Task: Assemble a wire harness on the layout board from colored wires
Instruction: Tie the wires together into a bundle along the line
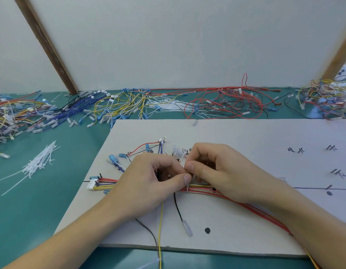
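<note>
On the layout board (236, 133), nearest the person, a yellow wire (161, 220) and a black wire (178, 207) trail toward the board's front edge, where two black dots are marked, while the left hand (147, 183) and right hand (216, 171) meet over the wire bundle (203, 188), each grip pinching a white cable tie (187, 186) wrapped round it and hiding the bundle's middle. Left of them the bundle ends in one white connector (90, 183), and on the green desk (42, 191) lies a loose pile of cable ties (40, 162). Farthest back, heaps of colored wires (129, 103) line the wall.
</note>
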